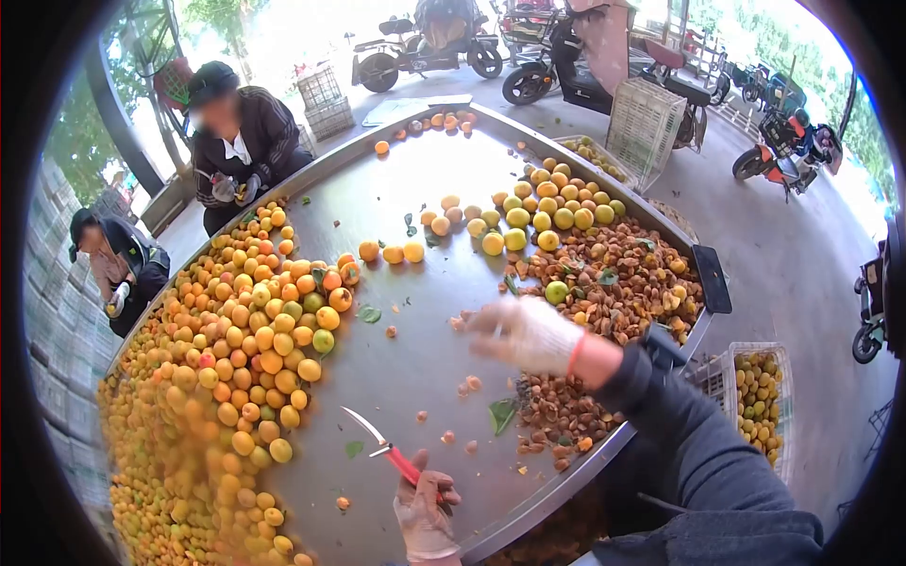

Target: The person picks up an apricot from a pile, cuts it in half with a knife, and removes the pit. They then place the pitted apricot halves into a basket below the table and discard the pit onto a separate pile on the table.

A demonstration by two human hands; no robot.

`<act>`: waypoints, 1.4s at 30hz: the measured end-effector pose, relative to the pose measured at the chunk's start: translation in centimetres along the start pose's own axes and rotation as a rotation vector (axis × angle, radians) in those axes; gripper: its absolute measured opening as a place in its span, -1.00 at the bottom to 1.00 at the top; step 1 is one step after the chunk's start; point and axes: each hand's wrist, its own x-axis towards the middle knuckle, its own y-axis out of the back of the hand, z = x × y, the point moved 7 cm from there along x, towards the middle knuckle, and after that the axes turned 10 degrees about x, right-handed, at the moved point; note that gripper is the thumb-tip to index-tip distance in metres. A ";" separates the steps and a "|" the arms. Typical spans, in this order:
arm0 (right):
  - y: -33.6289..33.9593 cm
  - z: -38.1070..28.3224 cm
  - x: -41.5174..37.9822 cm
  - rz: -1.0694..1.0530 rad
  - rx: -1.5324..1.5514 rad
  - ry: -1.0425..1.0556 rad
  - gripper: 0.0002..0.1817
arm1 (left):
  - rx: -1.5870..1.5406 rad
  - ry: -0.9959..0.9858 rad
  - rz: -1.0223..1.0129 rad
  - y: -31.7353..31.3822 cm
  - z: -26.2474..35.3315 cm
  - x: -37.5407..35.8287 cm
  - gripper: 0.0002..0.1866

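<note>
My left hand (427, 514), in a pale glove with stained fingertips, is closed around the red handle of a small curved knife (404, 464). The blade points up and left over the metal table. My right hand (530, 332), in a whitish glove below a dark sleeve, is stretched out above the middle of the table. Its fingers are apart and slightly blurred, with nothing visible in them. Just beyond it lies a green fruit (556, 291) on a heap of brown pits or fruit scraps (613, 274). Yellow-orange, apricot-like fruits (269, 349) are piled along the left side.
The metal table (377, 330) has raised edges. Sorted fruits (557, 203) lie at its far right, and a phone (712, 279) rests on the right rim. A crate of fruit (758, 406) stands at right. Two people (241, 141) work at left; scooters (585, 66) are parked behind.
</note>
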 end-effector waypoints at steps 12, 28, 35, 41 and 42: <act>0.1 9.1 20.7 0.168 -0.287 -0.178 -0.55 | -0.157 0.069 -0.031 1.9 -1.5 0.8 -0.51; -16.4 7.4 31.3 -0.261 0.673 -0.420 -0.44 | -0.517 0.111 -0.148 2.2 -1.6 0.8 -0.48; -23.2 0.2 26.9 -0.421 -0.071 0.411 -0.44 | -0.205 0.104 0.026 0.9 0.2 0.5 -0.60; -22.0 -2.9 17.1 -0.515 -0.145 0.269 -0.49 | -0.319 0.078 0.095 1.2 0.5 0.2 -0.58; -22.1 -2.3 15.9 -0.512 -0.146 0.268 -0.49 | -0.301 0.055 0.084 1.2 0.5 0.2 -0.58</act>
